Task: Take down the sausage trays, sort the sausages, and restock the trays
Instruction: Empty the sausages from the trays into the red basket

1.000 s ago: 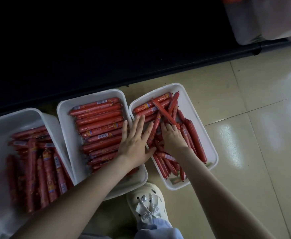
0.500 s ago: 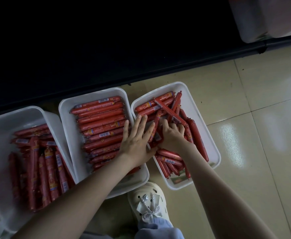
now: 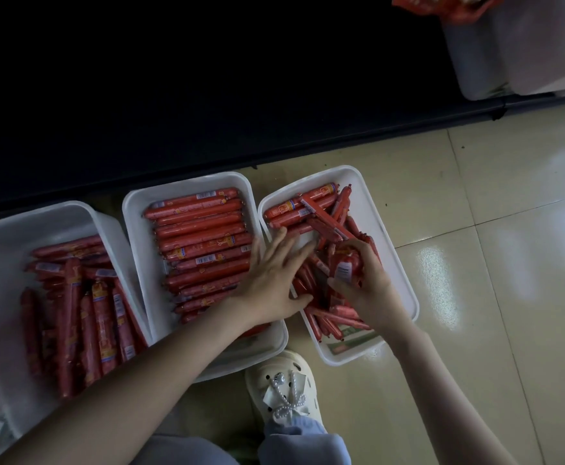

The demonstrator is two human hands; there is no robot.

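Three white trays of red sausages stand on the floor. The left tray (image 3: 2,229) holds a loose pile. In the middle tray (image 3: 187,186) the sausages (image 3: 200,229) lie in neat rows. The right tray (image 3: 371,209) holds a jumble of thick and thin sausages (image 3: 321,209). My left hand (image 3: 274,276) reaches across the rim between the middle and right trays with fingers spread flat over the jumble. My right hand (image 3: 364,283) grips a bunch of sausages (image 3: 346,263) lifted slightly in the right tray.
A dark shelf base (image 3: 207,152) runs along behind the trays. More white trays (image 3: 515,62) with red packets sit on the shelf at the upper right. My white shoe (image 3: 284,387) stands just in front of the trays. Glossy tiled floor (image 3: 492,263) extends to the right.
My right hand has curled round a bunch of sausages and raised them. My left hand has slid right, from the middle tray's edge into the right tray.
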